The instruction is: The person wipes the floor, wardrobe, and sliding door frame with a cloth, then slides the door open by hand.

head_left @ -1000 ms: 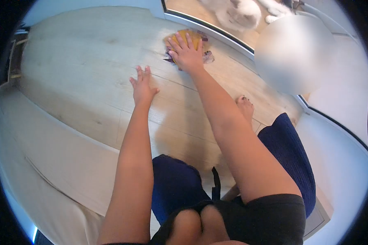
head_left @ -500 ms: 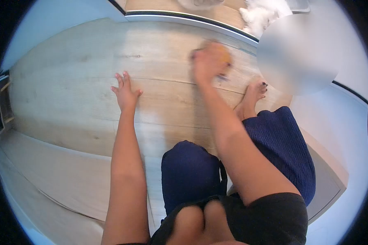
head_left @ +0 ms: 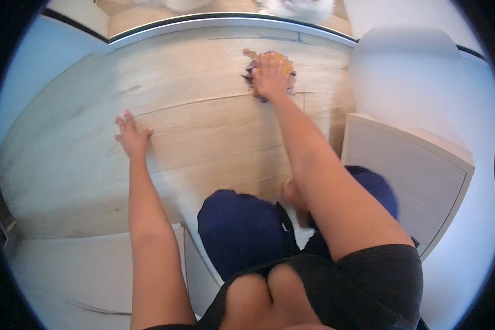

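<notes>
- At nearly nine o'clock, by the edge of my view, a dark frame stands beyond the floor, too cut off for me to name
- At eight o'clock, a pale couch or bed, I cannot tell which, lies under my left forearm, with a thin line across its near part
- Between nine and ten o'clock, my left hand is palm down at the wooden floor, fingers loose and spread apart, holding nothing, well apart from the cloth
- At twelve o'clock, the pale door track curves along the far side of the floor
- At six o'clock, one bent knee in dark blue sits between my arms
- Just past twelve o'clock, my right hand rests on the crumpled cloth, fingers stretched out flat over its top; the yellow part shows to the right of my fingers, purple and tan edges poke out around my hand, and the whole cloth lies on the floor, short of the track
- At four o'clock, a bare foot shows partly behind my right arm
- Between twelve and one o'clock, white cat fur shows beyond the track
- At three o'clock, a pale cabinet stands beside my right arm
</notes>
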